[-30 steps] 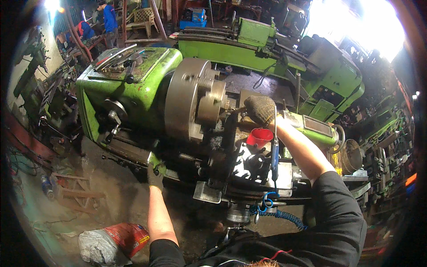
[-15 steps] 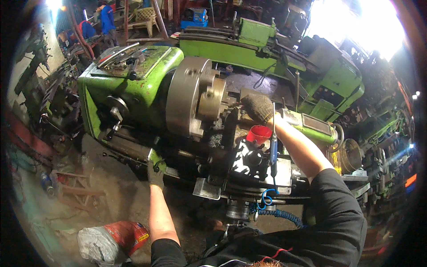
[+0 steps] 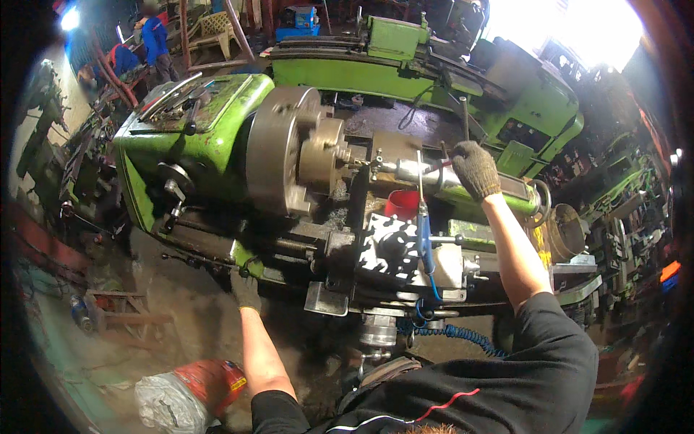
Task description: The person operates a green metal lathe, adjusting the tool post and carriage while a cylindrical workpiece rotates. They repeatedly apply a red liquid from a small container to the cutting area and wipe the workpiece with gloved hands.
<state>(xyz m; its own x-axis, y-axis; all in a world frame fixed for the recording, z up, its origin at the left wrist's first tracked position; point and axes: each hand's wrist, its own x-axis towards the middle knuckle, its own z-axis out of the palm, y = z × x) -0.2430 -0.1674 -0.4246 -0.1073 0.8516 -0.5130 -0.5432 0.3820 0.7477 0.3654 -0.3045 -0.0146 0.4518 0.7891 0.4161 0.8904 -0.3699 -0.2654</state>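
Two gloved hands work a green lathe [image 3: 195, 155]. Far out to the left of both hands, a person in blue [image 3: 154, 40] stands at the back of the shop, and a red-and-white bag [image 3: 189, 390] lies on the floor just below the left forearm. The left hand [image 3: 246, 291] sits low on the lathe's front, by a lever under the headstock; whether its fingers are closed on the lever cannot be told. Up and right of it is the big grey chuck [image 3: 289, 159], with a metal bar [image 3: 416, 171] running out from it toward the right hand. A red cup [image 3: 402, 204] and a blue-handled tool [image 3: 424, 239] stand on the carriage between the two hands. The right hand [image 3: 474, 170] is curled over the far end of the bar, near a thin red-tipped piece. A second ago this hand sat closer to the chuck; it has since slid rightward along the bar, so the bar now shows bare, and the left hand has stayed put.
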